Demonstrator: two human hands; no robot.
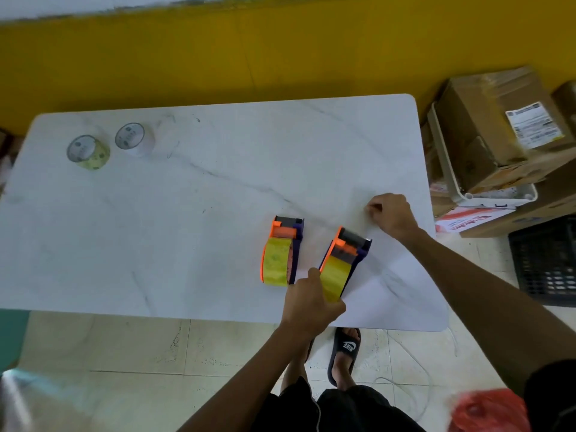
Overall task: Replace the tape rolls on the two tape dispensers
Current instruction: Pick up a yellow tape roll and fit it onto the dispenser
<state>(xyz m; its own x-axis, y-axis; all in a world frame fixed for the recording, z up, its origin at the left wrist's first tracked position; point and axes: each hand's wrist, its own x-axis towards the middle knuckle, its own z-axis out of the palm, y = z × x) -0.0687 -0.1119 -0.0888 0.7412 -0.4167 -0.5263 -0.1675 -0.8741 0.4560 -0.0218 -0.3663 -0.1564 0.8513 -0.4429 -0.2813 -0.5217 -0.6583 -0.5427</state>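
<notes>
Two orange and dark blue tape dispensers stand side by side on the white marble table (187, 213), each holding a yellowish tape roll. My left hand (310, 302) grips the near end of the right dispenser (344, 257), over its roll. The left dispenser (282, 252) stands free beside it. My right hand (391, 215) is beyond the right dispenser with fingertips pinched together, seemingly on a clear tape end that I cannot make out. Two loose rolls lie at the far left: a yellowish roll (88, 152) and a clear whitish roll (134, 140).
Cardboard boxes (498, 126) and a white tray (467, 188) are stacked right of the table. A black crate (548, 260) stands on the floor there. A yellow wall runs behind the table. A red bag (489, 410) lies at bottom right.
</notes>
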